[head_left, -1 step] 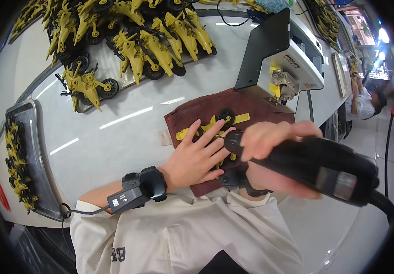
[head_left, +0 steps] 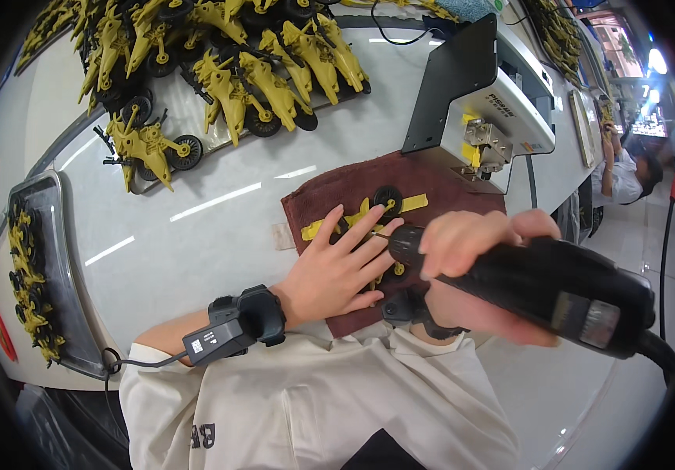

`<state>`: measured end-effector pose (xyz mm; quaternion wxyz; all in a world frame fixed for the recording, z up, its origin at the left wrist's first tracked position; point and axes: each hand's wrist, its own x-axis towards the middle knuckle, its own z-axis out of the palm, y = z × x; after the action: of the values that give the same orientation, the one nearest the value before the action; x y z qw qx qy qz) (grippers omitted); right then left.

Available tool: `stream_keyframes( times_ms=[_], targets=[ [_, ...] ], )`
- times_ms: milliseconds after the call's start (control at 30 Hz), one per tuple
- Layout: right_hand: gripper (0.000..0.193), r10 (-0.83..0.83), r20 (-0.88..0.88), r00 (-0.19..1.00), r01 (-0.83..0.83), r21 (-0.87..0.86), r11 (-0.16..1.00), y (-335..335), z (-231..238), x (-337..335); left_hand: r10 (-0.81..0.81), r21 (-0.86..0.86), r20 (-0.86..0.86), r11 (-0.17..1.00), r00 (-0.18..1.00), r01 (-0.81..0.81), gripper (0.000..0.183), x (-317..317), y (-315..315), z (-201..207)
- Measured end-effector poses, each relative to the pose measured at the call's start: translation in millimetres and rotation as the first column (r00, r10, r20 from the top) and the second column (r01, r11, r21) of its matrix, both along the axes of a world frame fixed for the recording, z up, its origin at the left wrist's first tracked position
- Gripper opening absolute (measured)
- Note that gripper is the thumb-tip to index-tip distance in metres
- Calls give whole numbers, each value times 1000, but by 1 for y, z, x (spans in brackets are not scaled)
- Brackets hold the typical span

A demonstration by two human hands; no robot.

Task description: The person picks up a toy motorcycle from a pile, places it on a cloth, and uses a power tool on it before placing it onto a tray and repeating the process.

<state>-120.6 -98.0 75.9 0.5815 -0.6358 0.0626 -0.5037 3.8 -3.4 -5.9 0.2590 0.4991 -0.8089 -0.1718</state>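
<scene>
My left hand [head_left: 339, 266] lies with its fingers spread over a yellow toy motorcycle [head_left: 359, 213], pressing it against a dark red cloth [head_left: 318, 194]. The hand covers much of the toy; a black wheel [head_left: 388, 199] shows beyond the fingertips. My right hand [head_left: 474, 247] is wrapped round a black corded electric screwdriver [head_left: 525, 290]. Its thin bit points left, toward the toy between my spread fingers. Whether the tip sits in a screw is too small to tell.
Many yellow toy motorcycles [head_left: 232, 94] are piled at the back left, with one [head_left: 149, 149] nearest me. A metal tray [head_left: 71, 290] of similar toys stands at the left. A white-and-black machine [head_left: 502, 110] stands behind the cloth. A person [head_left: 623, 176] sits at the far right.
The electric screwdriver and my right hand have shifted slightly to the right, so more of the bit shows. My left hand stays where it was.
</scene>
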Motion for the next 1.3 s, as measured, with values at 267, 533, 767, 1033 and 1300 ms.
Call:
stream_keyframes(
  times_ms=[267, 533, 767, 1033, 1300],
  targets=[
    [94, -14, -33, 999, 17, 83, 996, -4, -6, -3, -10, 40, 46, 999, 999, 8, 50, 2, 0, 3],
    [87, -33, -160, 987, 43, 60, 997, 1, -11, 2, -32, 77, 120, 997, 992, 23, 61, -1, 3, 3],
    [103, -432, 205, 878, 459, -108, 882, -59, 67, -41, 3, 64, 127, 998, 992, -12, 68, -12, 3, 5],
    [106, -309, 67, 949, 307, 36, 951, -69, 35, -30, -13, 95, 124, 995, 992, 1, 66, -6, -6, 9],
    [99, -90, 13, 996, 91, -26, 996, -21, 4, -9, -6, 95, 101, 995, 995, -4, 72, -6, -8, 5]
  ],
)
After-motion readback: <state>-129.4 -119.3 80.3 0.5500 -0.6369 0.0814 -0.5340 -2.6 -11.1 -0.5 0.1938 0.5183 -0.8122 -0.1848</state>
